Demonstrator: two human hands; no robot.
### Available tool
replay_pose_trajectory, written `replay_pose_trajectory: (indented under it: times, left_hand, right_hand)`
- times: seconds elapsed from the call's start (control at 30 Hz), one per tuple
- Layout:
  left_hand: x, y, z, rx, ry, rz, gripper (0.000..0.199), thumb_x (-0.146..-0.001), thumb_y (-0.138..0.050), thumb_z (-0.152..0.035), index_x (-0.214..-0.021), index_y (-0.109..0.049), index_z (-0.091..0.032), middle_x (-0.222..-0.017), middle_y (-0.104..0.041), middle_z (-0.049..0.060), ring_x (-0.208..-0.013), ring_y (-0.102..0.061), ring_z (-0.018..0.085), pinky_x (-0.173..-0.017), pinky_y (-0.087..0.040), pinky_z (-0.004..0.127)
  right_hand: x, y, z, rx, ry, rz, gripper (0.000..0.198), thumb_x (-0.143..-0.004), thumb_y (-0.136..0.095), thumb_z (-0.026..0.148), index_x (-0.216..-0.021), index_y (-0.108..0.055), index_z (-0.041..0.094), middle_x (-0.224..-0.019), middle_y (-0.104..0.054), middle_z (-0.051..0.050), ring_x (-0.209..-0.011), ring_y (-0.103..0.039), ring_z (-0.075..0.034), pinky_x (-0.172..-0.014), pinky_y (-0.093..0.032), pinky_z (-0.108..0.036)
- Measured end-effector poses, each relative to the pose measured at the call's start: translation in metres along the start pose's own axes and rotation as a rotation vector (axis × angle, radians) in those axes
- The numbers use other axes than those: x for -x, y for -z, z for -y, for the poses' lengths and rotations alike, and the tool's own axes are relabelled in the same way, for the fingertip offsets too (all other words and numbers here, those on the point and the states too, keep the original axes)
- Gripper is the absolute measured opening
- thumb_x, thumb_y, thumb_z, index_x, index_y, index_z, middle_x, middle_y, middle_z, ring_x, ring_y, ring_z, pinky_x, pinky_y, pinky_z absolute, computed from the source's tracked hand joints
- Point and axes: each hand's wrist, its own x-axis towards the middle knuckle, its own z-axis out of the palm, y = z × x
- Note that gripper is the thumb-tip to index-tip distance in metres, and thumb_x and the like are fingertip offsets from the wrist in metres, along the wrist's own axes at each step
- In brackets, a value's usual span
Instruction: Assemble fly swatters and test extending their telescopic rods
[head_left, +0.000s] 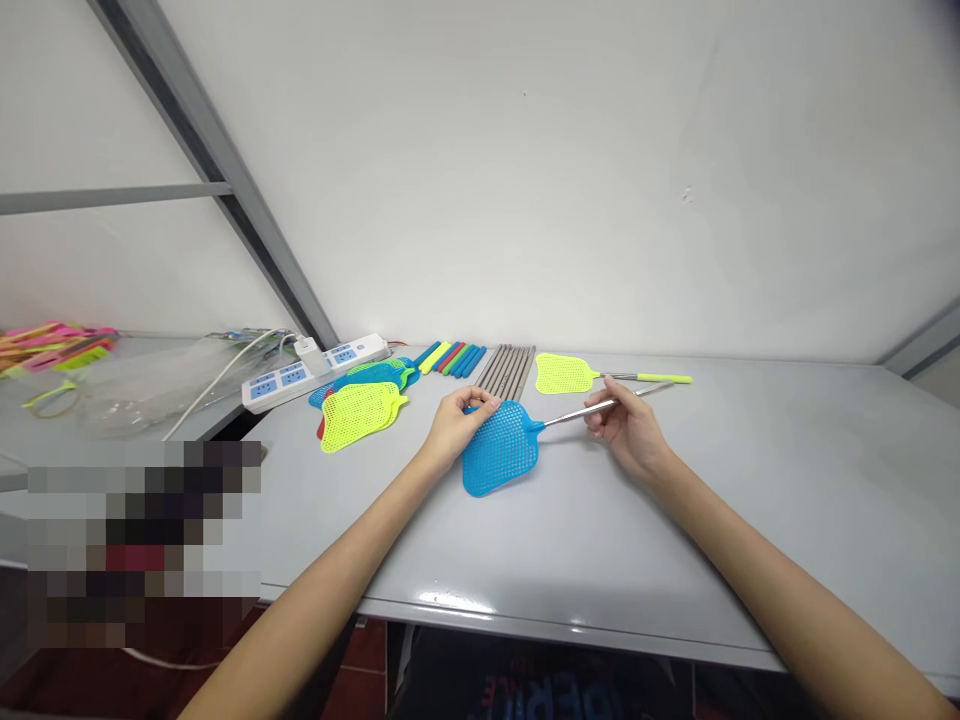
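Between my hands a blue fly swatter head (501,455) is joined to a thin metal rod (574,413). My left hand (454,425) pinches the mesh head at its upper left edge. The rod is held by my right hand (628,428), thumb and fingers closed round it, and its bare end points to the right. Just behind lies a yellow fly swatter (564,373) with a metal rod and a yellow grip (666,378). Several grey metal rods (511,366) lie side by side beyond my left hand.
Left of the rods are several coloured grip tubes (451,358). A pile of yellow swatter heads (360,415) and blue ones (386,373) lies near a white power strip (289,378). Clear plastic bags (172,385) lie further left. A white wall (562,180) stands behind the grey table (720,530).
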Motion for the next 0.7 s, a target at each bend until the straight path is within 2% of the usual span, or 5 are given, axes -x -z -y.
replay_pose_trajectory:
  times: [0.1, 0.23, 0.4, 0.53, 0.7]
  left_hand:
    - [0.000, 0.000, 0.001, 0.033, -0.001, 0.012, 0.027, -0.061, -0.059, -0.039, -0.072, -0.056, -0.014, -0.062, -0.055, 0.000, -0.056, -0.048, 0.009, -0.051, -0.034, 0.019]
    - [0.000, 0.000, 0.002, 0.142, 0.029, -0.054, 0.025, -0.059, -0.062, -0.035, -0.070, -0.057, -0.013, -0.060, -0.054, -0.002, -0.054, -0.048, 0.008, -0.051, -0.034, 0.018]
    - [-0.003, 0.001, -0.002, 0.548, 0.175, -0.139, 0.023, -0.062, -0.060, -0.031, -0.078, -0.056, -0.015, -0.065, -0.056, -0.002, -0.059, -0.053, 0.009, -0.056, -0.041, 0.019]
    - [-0.002, 0.002, -0.009, 0.745, 0.327, 0.056, 0.028, -0.068, -0.056, -0.031, -0.090, -0.057, -0.013, -0.077, -0.062, 0.005, -0.069, -0.058, 0.014, -0.065, -0.046, 0.026]
    - [0.007, -0.002, -0.016, 0.763, 0.421, 0.273, 0.035, -0.068, -0.057, -0.026, -0.100, -0.055, -0.012, -0.094, -0.061, 0.011, -0.081, -0.059, 0.020, -0.077, -0.046, 0.033]
  right_hand:
    - [0.000, 0.003, 0.001, 0.036, -0.084, 0.020, 0.034, -0.070, -0.046, 0.044, -0.054, -0.053, 0.015, -0.037, -0.038, 0.002, -0.035, -0.037, -0.009, -0.036, -0.027, -0.022]
    - [-0.001, 0.005, 0.005, 0.066, -0.214, 0.070, 0.030, -0.071, -0.046, 0.042, -0.068, -0.058, 0.015, -0.043, -0.046, 0.000, -0.037, -0.040, -0.009, -0.035, -0.028, -0.021]
    - [-0.006, 0.009, 0.006, -0.027, -0.175, 0.017, 0.025, -0.072, -0.044, 0.035, -0.073, -0.058, 0.014, -0.044, -0.049, -0.001, -0.039, -0.041, -0.008, -0.038, -0.032, -0.020]
    - [-0.007, 0.010, 0.006, -0.079, -0.090, -0.024, 0.024, -0.072, -0.045, 0.034, -0.064, -0.057, 0.014, -0.046, -0.050, -0.002, -0.041, -0.043, -0.009, -0.040, -0.033, -0.021]
    - [-0.003, 0.006, 0.005, -0.091, -0.059, -0.027, 0.029, -0.073, -0.042, 0.035, -0.057, -0.054, 0.014, -0.041, -0.047, -0.002, -0.038, -0.041, -0.009, -0.038, -0.032, -0.022]
